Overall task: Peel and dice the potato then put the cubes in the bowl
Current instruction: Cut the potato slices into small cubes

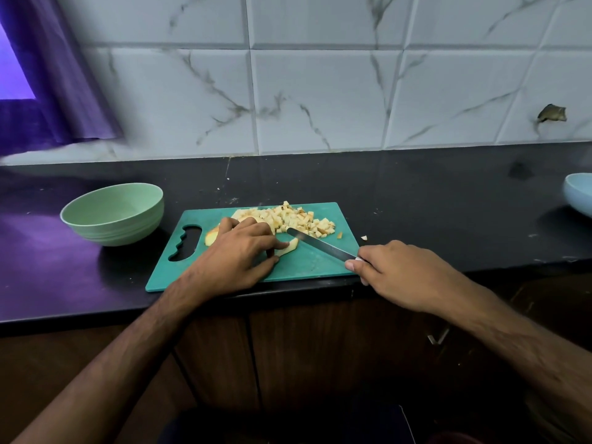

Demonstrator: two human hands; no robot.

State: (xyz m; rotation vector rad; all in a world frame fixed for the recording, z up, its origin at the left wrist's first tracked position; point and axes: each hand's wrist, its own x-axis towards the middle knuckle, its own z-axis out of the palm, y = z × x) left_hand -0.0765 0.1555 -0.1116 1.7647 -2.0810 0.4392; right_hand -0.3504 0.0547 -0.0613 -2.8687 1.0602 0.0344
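A teal cutting board (307,264) lies on the black counter. A heap of pale potato cubes (294,219) covers its far side. My left hand (237,254) presses down on a potato slice (288,246) near the board's middle, fingers curled over it; more uncut potato (211,237) shows behind the hand. My right hand (394,270) grips the handle of a knife (320,245), whose blade points left toward the slice, its tip just beside the slice. An empty pale green bowl (112,213) stands left of the board.
A light blue bowl (578,193) sits at the counter's right edge of view. A stray potato bit (364,238) lies on the counter beside the board. Marble-look tiles form the wall behind; a purple curtain (48,91) hangs at far left.
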